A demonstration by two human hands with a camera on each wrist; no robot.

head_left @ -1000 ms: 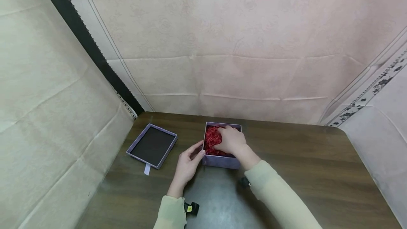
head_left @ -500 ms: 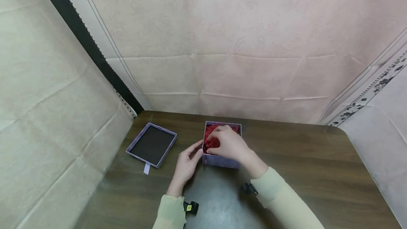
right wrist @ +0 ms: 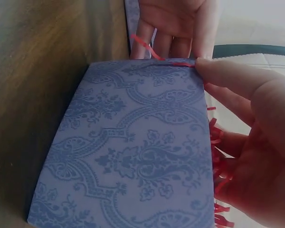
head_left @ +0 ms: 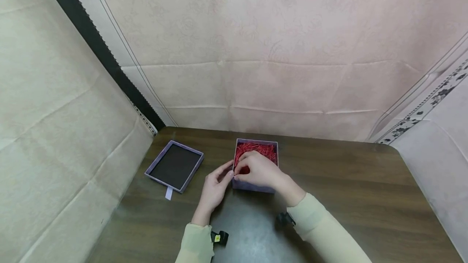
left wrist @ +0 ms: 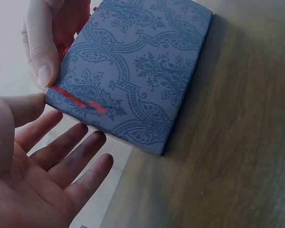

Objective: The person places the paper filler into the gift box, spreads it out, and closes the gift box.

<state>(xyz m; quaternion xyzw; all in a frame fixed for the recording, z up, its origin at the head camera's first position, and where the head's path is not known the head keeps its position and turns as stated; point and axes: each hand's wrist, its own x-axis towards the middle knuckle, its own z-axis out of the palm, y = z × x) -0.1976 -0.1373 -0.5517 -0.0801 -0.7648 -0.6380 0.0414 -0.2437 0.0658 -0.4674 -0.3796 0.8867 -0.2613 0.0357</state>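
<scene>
A purple patterned box with its top uncovered stands on the table, filled with red shredded paper. At its front left corner, my left hand touches the box with thumb and nearly straight fingers. My right hand is over the front left part of the box, with thumb and fingertips together at that corner. There it pinches a red paper strip, which hangs over the front wall. The left wrist view shows the same paper strip against the damask-like pattern. My right hand covers part of the filling.
To the left lies the box lid, inside up, black within and purple at the rim, with a pale ribbon tab. The wooden table ends at a cloth backdrop behind the box.
My right hand has drawn back from deep in the red filling to the front left corner, uncovering more shredded paper behind it. The left hand has stayed at the corner.
</scene>
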